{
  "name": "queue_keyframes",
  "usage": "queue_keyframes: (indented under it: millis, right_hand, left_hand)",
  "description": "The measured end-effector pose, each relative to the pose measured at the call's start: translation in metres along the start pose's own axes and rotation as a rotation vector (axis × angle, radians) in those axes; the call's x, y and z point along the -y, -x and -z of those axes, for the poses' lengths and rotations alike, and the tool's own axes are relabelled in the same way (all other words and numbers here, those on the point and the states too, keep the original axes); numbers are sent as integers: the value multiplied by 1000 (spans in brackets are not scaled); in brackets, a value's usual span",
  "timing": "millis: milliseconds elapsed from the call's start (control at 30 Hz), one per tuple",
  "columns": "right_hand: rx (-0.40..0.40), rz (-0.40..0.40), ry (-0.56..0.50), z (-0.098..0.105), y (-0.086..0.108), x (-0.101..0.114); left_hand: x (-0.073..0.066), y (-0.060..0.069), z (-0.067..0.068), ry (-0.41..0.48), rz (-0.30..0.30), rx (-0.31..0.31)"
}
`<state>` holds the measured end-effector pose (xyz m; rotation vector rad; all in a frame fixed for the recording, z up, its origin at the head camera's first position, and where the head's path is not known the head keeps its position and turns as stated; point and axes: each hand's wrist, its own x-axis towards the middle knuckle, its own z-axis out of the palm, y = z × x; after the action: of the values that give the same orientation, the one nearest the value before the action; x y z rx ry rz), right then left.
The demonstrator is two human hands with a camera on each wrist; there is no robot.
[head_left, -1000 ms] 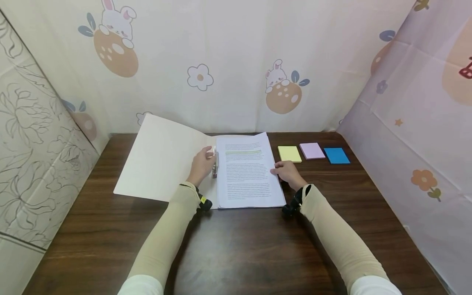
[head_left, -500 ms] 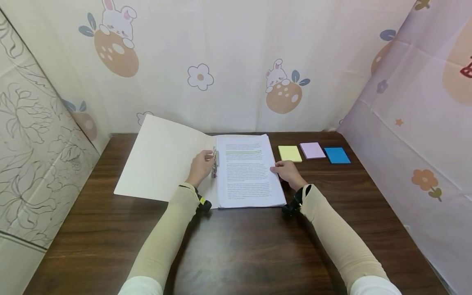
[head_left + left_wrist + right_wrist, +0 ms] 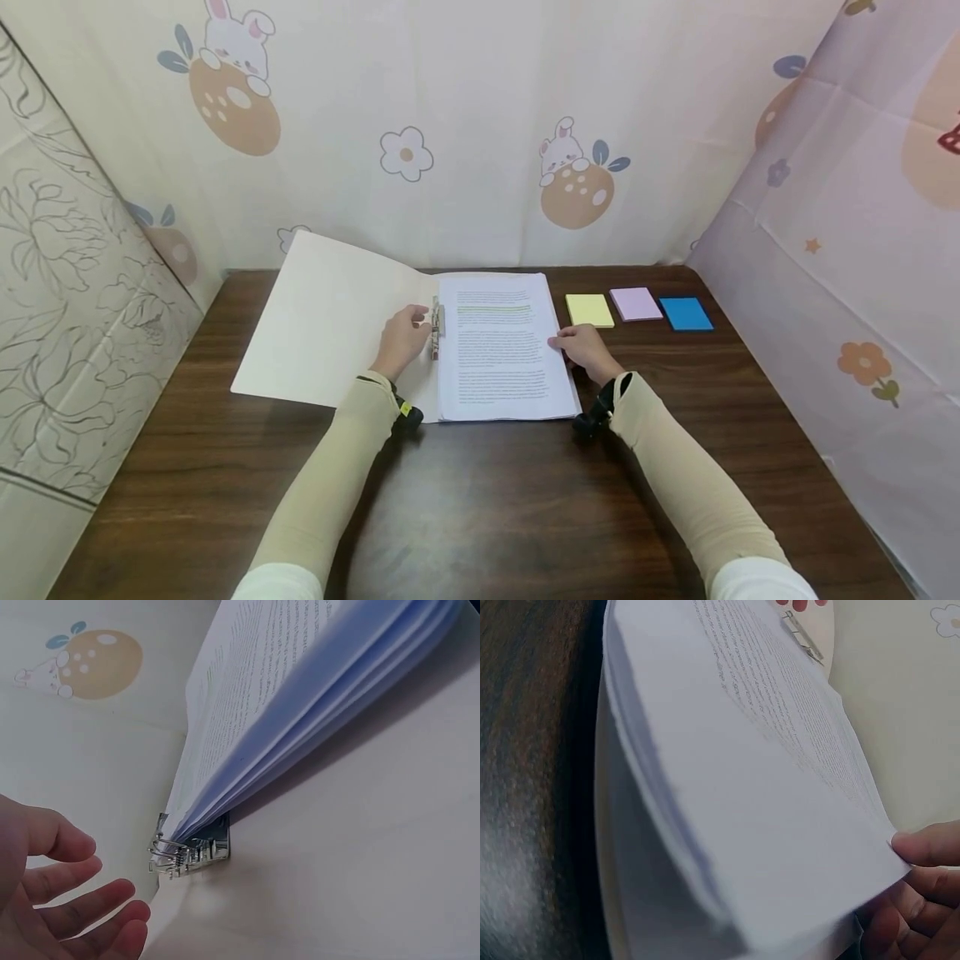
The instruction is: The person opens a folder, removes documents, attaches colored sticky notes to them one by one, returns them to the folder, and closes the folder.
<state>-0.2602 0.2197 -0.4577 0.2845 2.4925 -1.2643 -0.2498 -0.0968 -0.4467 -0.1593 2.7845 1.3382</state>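
A white folder (image 3: 322, 325) lies spread on the dark table, its cover turned to the left. On its right side rests a stack of printed paper (image 3: 506, 400) with a green highlighted line near the top. The metal clip (image 3: 436, 329) sits at the stack's left edge; the left wrist view shows the clip (image 3: 187, 851) gripping the sheets. My left hand (image 3: 401, 337) is just left of the clip, fingers loosely bent and apart from it. At the right edge of the stack, my right hand (image 3: 588, 348) pinches the paper between thumb and fingers.
Right of the folder, a yellow sticky note pad (image 3: 589, 311), a lilac pad (image 3: 636, 304) and a blue pad (image 3: 686, 314) lie in a row. Behind the table (image 3: 480, 500) hangs a patterned curtain (image 3: 480, 125); another stands along the right.
My left hand has come away from the clip, a little to the left. The raised top right corner of the paper now lies lower. My right hand stays on the paper's edge.
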Motion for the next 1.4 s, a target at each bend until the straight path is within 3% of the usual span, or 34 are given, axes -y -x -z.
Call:
queue_keyframes:
  millis: [333, 900, 1167, 1400]
  right_hand:
    - [-17, -1, -34, -2, 0, 3]
    - [-8, 3, -48, -2, -4, 2]
    - [-2, 13, -49, -1, -1, -1]
    - [1, 31, -37, 1, -2, 0]
  left_hand:
    - [-6, 5, 16, -93, 8, -8]
    - [-9, 12, 46, -365, -24, -121]
    - [-4, 13, 66, -481, -27, -73]
    - [-2, 16, 87, -506, -8, -73]
